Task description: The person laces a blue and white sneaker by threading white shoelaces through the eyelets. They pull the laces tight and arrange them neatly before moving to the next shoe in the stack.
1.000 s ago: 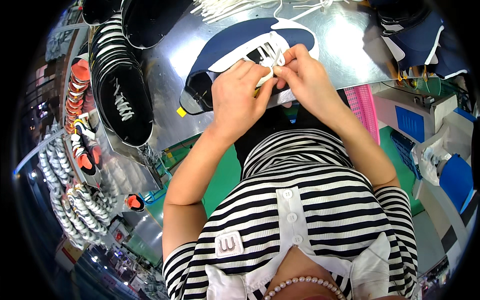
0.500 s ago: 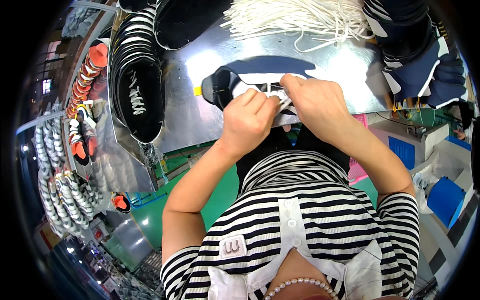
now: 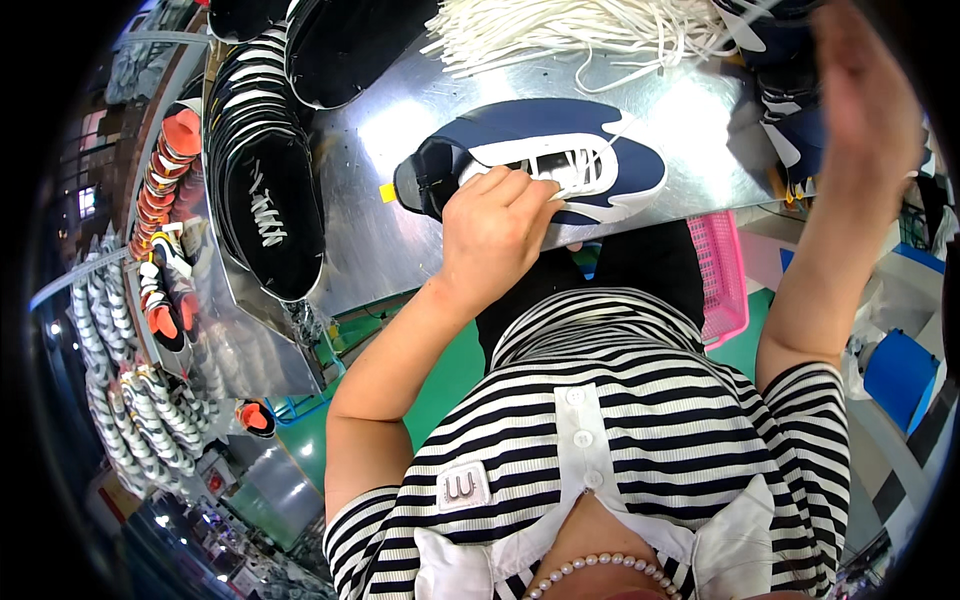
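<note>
A navy and white shoe upper (image 3: 520, 120) lies on its side along the metal table, its toe pointing right. White shoelace (image 3: 570, 170) crosses its eyelets. My left hand (image 3: 500, 225) is closed on the near edge of the opening, fingers bent over the tongue area. Far to the right, my right hand (image 3: 865, 100) is raised and smeared by motion, so its fingers cannot be made out. A thin, blurred strand of lace (image 3: 690, 65) runs from the shoe upper up toward the top right, near that hand.
A heap of white laces (image 3: 570, 35) lies at the table's far side. Nested black shoe uppers (image 3: 270, 200) stand on the left, navy ones (image 3: 790, 140) at the right. A pink basket (image 3: 725, 280) sits below the metal table (image 3: 370, 230).
My right hand has left the shoe upper and swung up and right, uncovering the toe and laces. My left hand stays on the shoe upper.
</note>
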`<state>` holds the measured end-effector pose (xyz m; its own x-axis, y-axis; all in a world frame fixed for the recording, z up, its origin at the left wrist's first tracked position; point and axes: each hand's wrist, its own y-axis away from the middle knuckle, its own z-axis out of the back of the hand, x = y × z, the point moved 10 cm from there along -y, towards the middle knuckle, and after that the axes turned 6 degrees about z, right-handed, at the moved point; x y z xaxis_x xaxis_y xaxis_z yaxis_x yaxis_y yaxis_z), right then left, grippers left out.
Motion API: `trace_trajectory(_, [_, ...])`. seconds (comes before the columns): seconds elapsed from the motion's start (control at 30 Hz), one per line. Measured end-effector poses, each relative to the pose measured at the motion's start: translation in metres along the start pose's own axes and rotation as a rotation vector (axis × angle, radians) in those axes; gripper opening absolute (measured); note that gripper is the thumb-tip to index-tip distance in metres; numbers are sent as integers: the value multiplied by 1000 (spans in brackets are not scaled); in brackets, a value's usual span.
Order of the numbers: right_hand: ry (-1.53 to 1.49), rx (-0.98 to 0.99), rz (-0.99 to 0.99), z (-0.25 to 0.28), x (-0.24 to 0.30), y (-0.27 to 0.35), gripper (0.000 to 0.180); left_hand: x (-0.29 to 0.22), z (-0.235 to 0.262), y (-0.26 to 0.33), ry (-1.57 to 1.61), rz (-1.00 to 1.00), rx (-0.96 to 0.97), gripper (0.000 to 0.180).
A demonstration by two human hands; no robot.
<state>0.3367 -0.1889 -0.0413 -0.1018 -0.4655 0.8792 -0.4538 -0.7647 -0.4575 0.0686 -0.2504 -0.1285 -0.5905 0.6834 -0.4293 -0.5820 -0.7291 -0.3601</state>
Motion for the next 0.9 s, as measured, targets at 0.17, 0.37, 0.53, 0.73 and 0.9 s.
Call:
trace_trajectory(0.17, [-153, 525, -483, -94, -95, 139, 12, 37, -3, 12, 203, 354, 120, 56])
trace_trajectory(0.37, [-149, 625, -583, -120, -102, 144, 13, 78, -9, 14, 379, 724, 97, 62])
trace_trajectory(0.53, [-391, 922, -674, -126, -46, 145, 10, 86, -4, 18, 374, 761, -39, 51])
trace_trajectory(0.73, [-24, 647, -554, -118, -116, 148, 13, 85, -7, 14, 347, 785, -94, 50])
trace_trajectory(0.9, [137, 670, -426, -120, -126, 146, 16, 78, -3, 11, 209, 828, -66, 55])
